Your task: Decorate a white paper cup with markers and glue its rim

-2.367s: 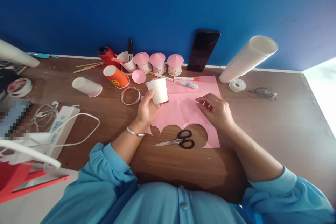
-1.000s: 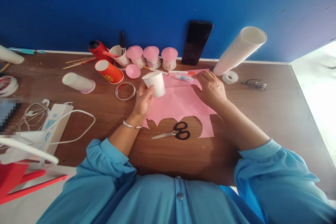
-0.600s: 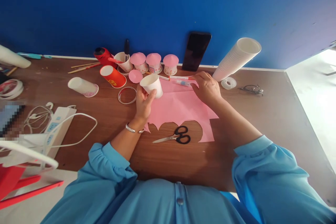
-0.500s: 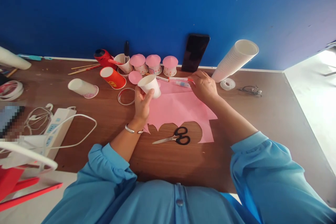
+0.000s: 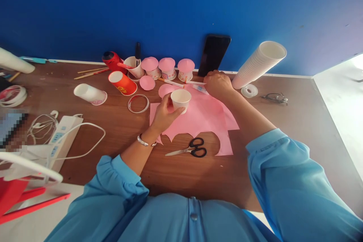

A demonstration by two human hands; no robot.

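My left hand grips a small white paper cup, tilted so its mouth faces me, above a cut pink paper sheet. My right hand is curled at the sheet's far edge, its fingers closed over the end of an orange-capped marker beside a glue tube. What exactly the fingers pinch is hidden. Black scissors lie on the table near the sheet's cut edge. A pink paper cone lies just behind the held cup.
Three pink-topped cups stand by the blue wall next to a leaning phone. A stack of white cups, a tape roll and glasses lie right. An orange cup, a power strip and cables lie left.
My left hand lowered and turned the cup so its mouth faces me. My right hand left the pink sheet, reached toward the wall and closed at the marker and glue tube.
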